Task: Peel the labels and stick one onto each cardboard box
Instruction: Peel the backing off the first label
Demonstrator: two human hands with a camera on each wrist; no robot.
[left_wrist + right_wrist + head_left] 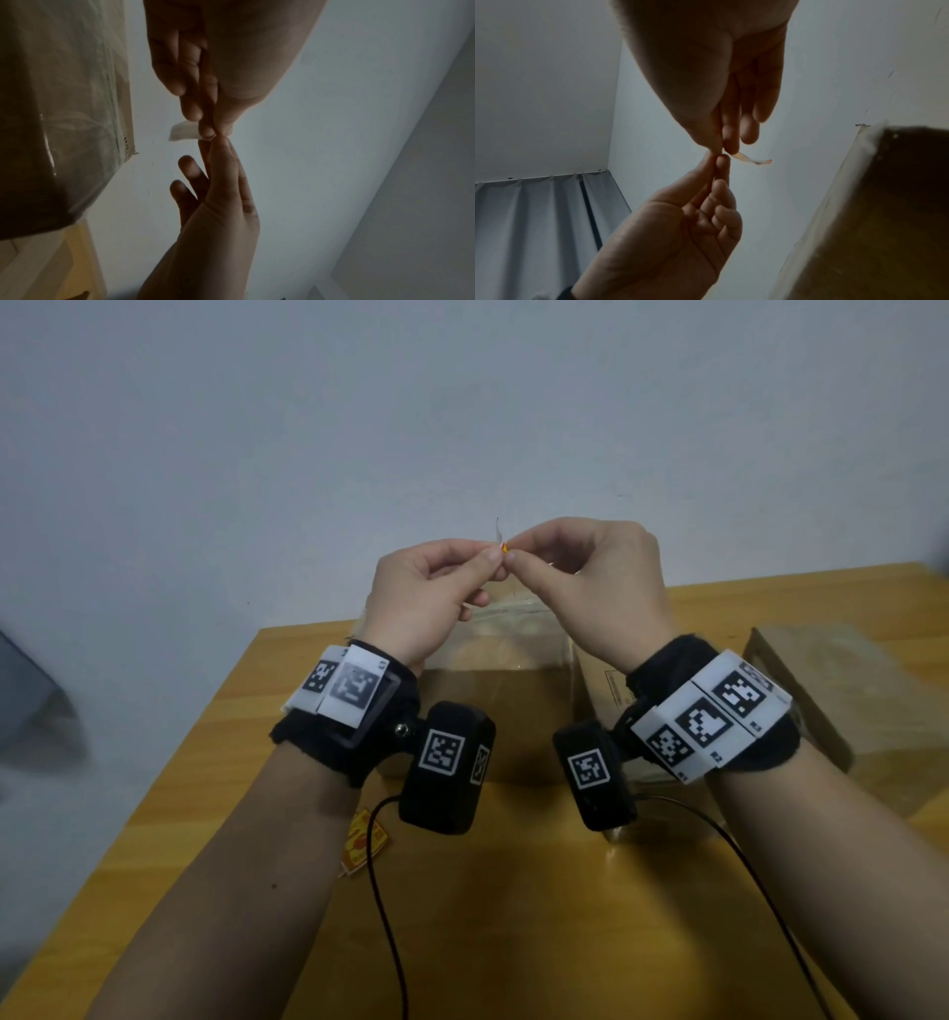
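Both hands are raised above the table and meet at a small label (504, 546) with red and yellow print; a thin white slip curls up from it. My left hand (494, 558) pinches it between thumb and forefinger from the left. My right hand (514, 555) pinches it from the right. The left wrist view shows a white flap of the label (183, 131) beside my left fingertips (207, 132). In the right wrist view a curled strip of the label (752, 160) trails from my right fingertips (731, 150). A taped cardboard box (508, 654) stands on the table below the hands.
A second cardboard box (832, 695) lies at the right of the wooden table (513, 916). More red and yellow stickers (365, 839) lie near the left edge under my left forearm. Black cables (382, 916) hang from both wrist cameras. A pale wall stands behind.
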